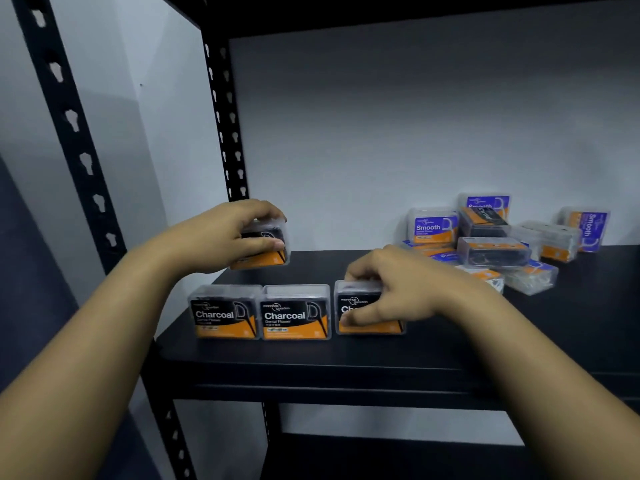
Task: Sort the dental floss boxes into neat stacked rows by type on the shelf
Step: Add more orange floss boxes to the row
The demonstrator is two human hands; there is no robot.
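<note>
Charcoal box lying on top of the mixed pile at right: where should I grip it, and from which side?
Take the Charcoal box on the pile across its long clear sides, pinching from above. It lies flat and uppermost, so its top is free, while Smooth boxes crowd behind and beneath. Both hands are occupied now.

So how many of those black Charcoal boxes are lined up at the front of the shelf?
3: the left box and middle box touch; the third, slightly apart, is gripped by the right hand. The left hand holds a fourth above; the pile may hide more.
</note>
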